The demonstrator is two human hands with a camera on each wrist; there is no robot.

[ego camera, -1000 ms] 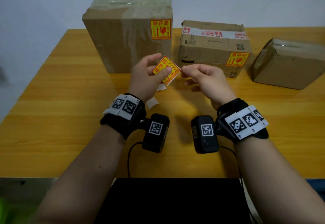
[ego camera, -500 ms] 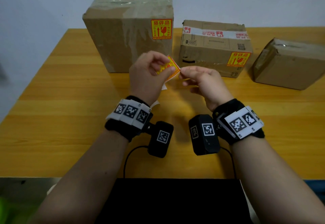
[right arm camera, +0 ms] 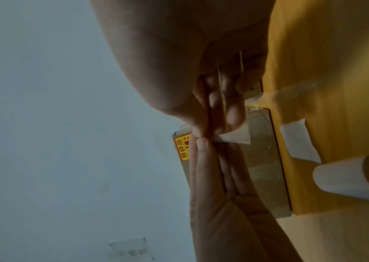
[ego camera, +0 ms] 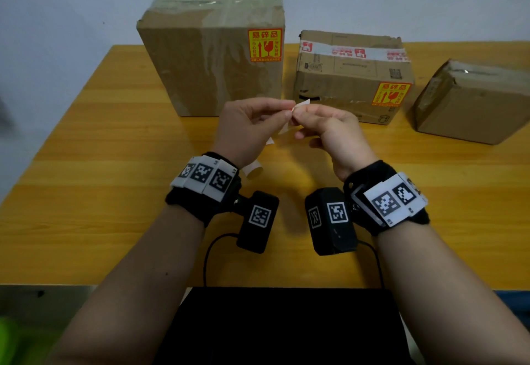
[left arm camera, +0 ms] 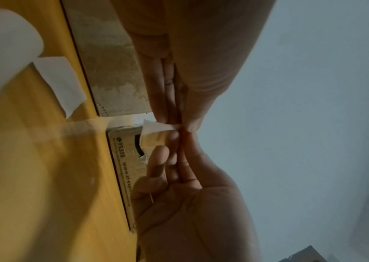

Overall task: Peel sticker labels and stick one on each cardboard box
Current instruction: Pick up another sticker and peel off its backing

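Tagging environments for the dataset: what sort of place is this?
Probably a makeshift parcel-labelling desk in a plain room, not a warehouse: three taped cardboard boxes on a wooden table against a bare wall, two already bearing a fragile sticker.

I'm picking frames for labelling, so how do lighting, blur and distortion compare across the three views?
Head view: evenly lit and mostly sharp, the red-and-yellow label on the tall box readable, table edges bowed by the wide lens. Left wrist view: dim and soft, the left hand close and blurred. Right wrist view: equally dim, the right hand a blurred mass, the scene turned sideways.
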